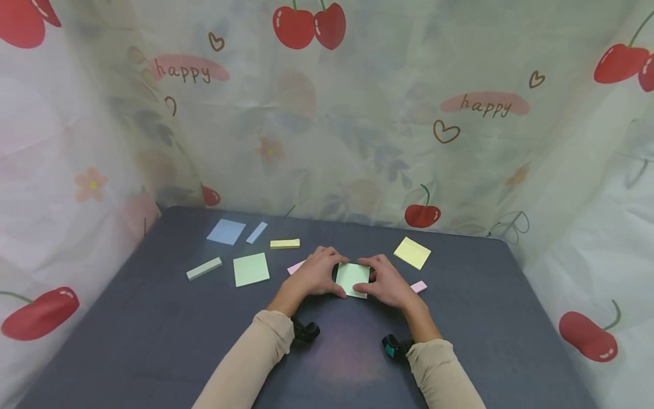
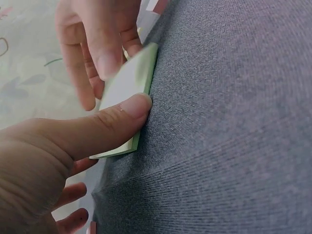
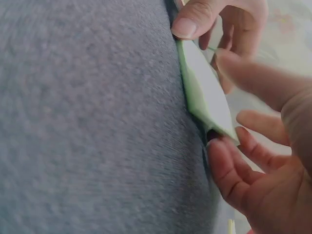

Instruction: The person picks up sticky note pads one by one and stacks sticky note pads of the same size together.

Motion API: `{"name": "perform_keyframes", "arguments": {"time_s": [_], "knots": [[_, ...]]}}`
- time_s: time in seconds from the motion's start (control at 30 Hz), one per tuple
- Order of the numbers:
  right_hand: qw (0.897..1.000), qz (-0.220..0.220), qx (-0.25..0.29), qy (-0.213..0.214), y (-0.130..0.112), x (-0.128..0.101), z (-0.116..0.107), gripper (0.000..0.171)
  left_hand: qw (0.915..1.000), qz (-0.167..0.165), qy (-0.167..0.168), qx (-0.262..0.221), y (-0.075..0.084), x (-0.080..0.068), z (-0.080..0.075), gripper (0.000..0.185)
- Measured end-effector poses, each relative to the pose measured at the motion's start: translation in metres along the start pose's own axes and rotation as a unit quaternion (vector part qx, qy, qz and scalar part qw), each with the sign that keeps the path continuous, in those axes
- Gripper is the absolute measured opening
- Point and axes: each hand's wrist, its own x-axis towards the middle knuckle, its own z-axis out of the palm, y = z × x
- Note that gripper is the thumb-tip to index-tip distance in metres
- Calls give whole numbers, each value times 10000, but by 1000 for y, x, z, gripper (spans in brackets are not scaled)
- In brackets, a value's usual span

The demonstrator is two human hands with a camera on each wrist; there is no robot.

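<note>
A pale green square pad of sticky notes [image 1: 352, 277] is between my two hands over the middle of the table. My left hand [image 1: 323, 271] pinches its left side, the thumb [image 2: 134, 106] lying across the top near the front edge. From the right, my right hand [image 1: 388, 282] holds the pad with its thumb over the top face, while fingertips [image 3: 222, 156] meet the corner from below. In the right wrist view, the pad [image 3: 207, 92] shows its thick green edge. A narrow pink pad [image 1: 295, 267] lies partly hidden behind the left hand, and another pink strip [image 1: 418, 287] lies beside the right.
Left of the hands lie a larger green square [image 1: 251, 270], a green strip [image 1: 204, 268], a blue square [image 1: 226, 232], a blue strip [image 1: 256, 233] and a yellow strip [image 1: 285, 243]. A yellow square [image 1: 412, 253] lies back right. A printed curtain [image 1: 347, 113] surrounds the dark table [image 1: 153, 341].
</note>
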Motion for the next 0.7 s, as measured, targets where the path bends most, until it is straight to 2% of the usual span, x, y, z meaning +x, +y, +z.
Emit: {"name": "perform_keyframes", "arguments": {"time_s": [0.17, 0.37, 0.47, 0.7], "knots": [[9999, 130, 42, 83, 1, 1, 1, 57, 10000, 42, 23, -48, -1, -1, 1, 78], [9960, 109, 881, 80, 2, 1, -1, 51, 9995, 133, 22, -286, -4, -6, -1, 80], [9924, 149, 1216, 94, 1, 2, -2, 51, 9993, 91, 21, -362, -6, -8, -4, 82], [9899, 150, 1407, -98, -1, 1, -6, 60, 9989, 167, 136, -416, -8, -10, -9, 77]]}}
